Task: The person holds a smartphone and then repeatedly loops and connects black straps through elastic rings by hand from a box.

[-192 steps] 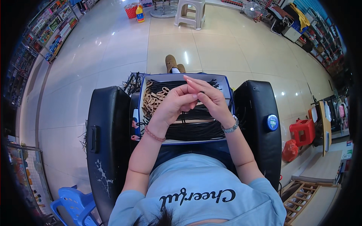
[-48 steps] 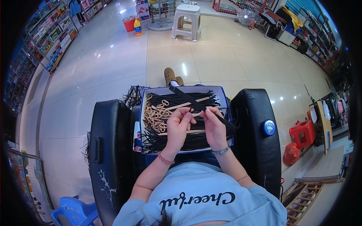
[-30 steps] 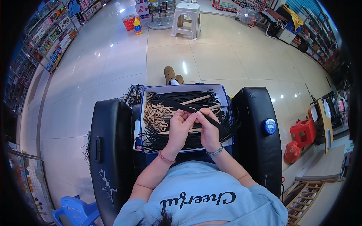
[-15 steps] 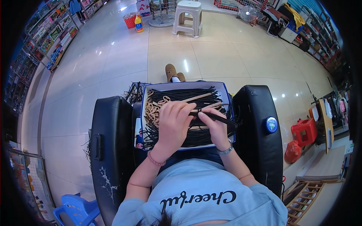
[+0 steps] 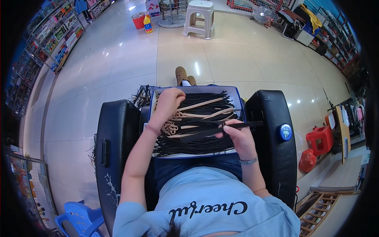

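A shallow box point(image 5: 236, 94) with a white inside and blue edges lies across my lap. Many thin black strips point(image 5: 197, 149) fill it, with several beige strips point(image 5: 200, 104) among them and a heap of small beige loops point(image 5: 170, 128) on the left. My right hand point(image 5: 240, 138), over the box's right side, pinches a flat black strap point(image 5: 252, 124) that sticks out past the box edge. At the far left corner, my left hand point(image 5: 169, 104) hovers over the strips with fingers drawn together; what they hold, if anything, is hidden.
Black padded armrests point(image 5: 119, 138) flank me; a round blue-topped object point(image 5: 284, 132) sits on the right one. More black strips point(image 5: 143, 96) bunch beyond the box's far left corner. A white stool point(image 5: 200, 17) stands ahead, a red stool point(image 5: 319, 140) at right.
My hands were together on the black strap over the box. My left hand has let go and moved to the far left; my right hand has shifted slightly right and nearer with the strap.
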A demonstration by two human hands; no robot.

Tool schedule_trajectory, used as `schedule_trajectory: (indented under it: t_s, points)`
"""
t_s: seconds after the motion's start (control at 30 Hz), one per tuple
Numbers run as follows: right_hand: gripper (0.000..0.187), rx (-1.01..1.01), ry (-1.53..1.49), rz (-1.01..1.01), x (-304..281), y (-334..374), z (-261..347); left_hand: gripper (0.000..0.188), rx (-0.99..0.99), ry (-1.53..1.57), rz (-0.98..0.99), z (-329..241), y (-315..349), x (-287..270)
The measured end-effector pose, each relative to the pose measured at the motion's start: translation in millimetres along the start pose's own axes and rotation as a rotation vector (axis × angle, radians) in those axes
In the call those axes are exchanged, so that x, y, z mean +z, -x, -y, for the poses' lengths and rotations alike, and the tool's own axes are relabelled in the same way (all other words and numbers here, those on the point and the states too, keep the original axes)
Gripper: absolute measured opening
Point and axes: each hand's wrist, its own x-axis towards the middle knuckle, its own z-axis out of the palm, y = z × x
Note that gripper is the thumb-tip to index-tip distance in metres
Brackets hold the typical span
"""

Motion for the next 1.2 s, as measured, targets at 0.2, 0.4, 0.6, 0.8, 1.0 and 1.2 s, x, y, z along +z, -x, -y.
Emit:
schedule_trajectory:
  t_s: [0.2, 0.4, 0.6, 0.8, 1.0, 1.2]
  points:
    - [0.013, 0.071, -0.172, 0.086, -14, 10, -2, 0.009, 0.160, -0.308, 0.101, 37, -27, 55]
    - [0.013, 0.104, -0.151, 0.008, -13, 8, -10, 0.008, 0.289, -0.561, 0.074, 34, -28, 70]
    - [0.013, 0.120, -0.100, 0.008, -7, 4, -25, 0.011, 0.289, -0.458, 0.076, 35, -26, 69]
    - [0.011, 0.130, -0.051, 0.021, -6, 1, -31, 0.009, 0.214, -0.389, 0.078, 37, -27, 73]
    - [0.012, 0.135, -0.005, 0.005, -12, -1, -37, 0.009, 0.052, -0.212, 0.061, 16, -37, 46]
    - [0.012, 0.124, -0.034, -0.014, -8, -1, -35, 0.011, -0.275, 0.957, 0.090, -2, -42, -18]
